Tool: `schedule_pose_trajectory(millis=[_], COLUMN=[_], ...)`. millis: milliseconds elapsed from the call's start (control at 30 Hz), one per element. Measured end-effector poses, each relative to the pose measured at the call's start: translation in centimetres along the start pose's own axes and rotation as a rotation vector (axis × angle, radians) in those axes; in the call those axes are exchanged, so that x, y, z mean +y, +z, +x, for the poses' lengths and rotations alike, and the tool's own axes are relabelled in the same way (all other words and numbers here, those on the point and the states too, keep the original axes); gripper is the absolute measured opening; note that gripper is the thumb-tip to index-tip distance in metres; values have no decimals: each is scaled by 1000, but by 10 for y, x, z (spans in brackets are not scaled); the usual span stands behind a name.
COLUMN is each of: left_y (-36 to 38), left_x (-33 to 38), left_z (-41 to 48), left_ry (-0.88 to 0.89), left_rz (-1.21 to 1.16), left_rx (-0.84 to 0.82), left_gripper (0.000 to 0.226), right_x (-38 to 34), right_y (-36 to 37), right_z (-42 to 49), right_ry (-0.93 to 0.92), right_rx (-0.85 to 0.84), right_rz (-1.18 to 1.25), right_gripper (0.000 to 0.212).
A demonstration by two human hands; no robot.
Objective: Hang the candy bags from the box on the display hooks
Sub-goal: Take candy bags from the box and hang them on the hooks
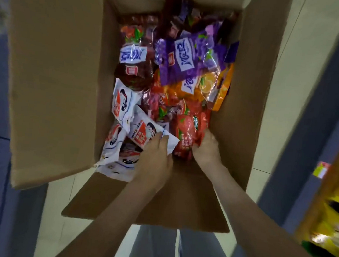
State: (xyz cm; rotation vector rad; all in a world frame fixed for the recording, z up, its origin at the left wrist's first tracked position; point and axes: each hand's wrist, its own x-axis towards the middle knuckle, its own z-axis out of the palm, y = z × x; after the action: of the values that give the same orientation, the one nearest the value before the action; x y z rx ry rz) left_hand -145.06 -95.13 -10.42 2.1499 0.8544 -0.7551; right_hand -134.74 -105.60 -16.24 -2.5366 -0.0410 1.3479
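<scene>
1 white bag (144, 132) in left hand (156, 157) — 1 red bag (187, 127) in right hand (207, 149)

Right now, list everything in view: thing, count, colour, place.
box: one, brown cardboard, flaps open, on the floor in front of the person
white bags: at least four, white with red and blue print, near left of the box
red bag: one, red, near right of the box
orange bags: at least two, orange, along the right wall
purple bags: at least two, purple, far middle
dark red bags: several, dark red, far left
floor: pale tiles, around the box
shelf: one, yellow goods, blurred, far right
legs: two, blue-grey trousers, bottom edge
left hand: on a white bag, grip unclear
right hand: grips the red bag
</scene>
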Motion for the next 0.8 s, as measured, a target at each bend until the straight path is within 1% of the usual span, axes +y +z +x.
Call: schedule_pose_trajectory(millis=[100, 167, 200, 300, 400, 500, 533, 567, 600, 667, 733, 800], left_y=[17, 26, 29, 35, 36, 32, 30, 26, 22, 7, -19, -52], left_x=[-4, -6, -7, -7, -4, 3, 6, 10, 14, 26, 44, 63], left_z=[21, 29, 31, 29, 21, 11, 8, 6, 4, -9, -31, -57], left_ry=[5, -4, -11, -31, -98, -206, -272, -367, -494, -741, -851, -848], left_rz=[-30, -53, -65, -108, -197, -278, -311, -383, -516, -863, -1119, -1460], left_rx=[3, -3, -4, -14, -20, -76, -116, -152, -187, -259, -345, -382], left_gripper=[53, 51, 51, 47, 42, 35, 32, 30, 35, 58, 69, 69], right_x=[7, 11, 13, 17, 15, 4, -2, -10, -20, -41, -62, -84], right_y=[13, 18, 20, 22, 16, 2, -3, -9, -18, -38, -66, -96], right_z=[32, 44, 48, 52, 43, 25, 16, 4, -11, -48, -92, -137], right_ry=[205, 336, 369, 326, 277, 130, 73, 20, -31, -126, -197, -261], right_rx=[3, -28, -31, -51, -93, -96, -91, -85, -74, -60, -101, -162], right_rz=[132, 146, 133, 68, 35, 44, 62, 86, 112, 175, 274, 365], right_gripper=[63, 50, 42, 28, 27, 26, 23, 17, 15, 17, 21, 26])
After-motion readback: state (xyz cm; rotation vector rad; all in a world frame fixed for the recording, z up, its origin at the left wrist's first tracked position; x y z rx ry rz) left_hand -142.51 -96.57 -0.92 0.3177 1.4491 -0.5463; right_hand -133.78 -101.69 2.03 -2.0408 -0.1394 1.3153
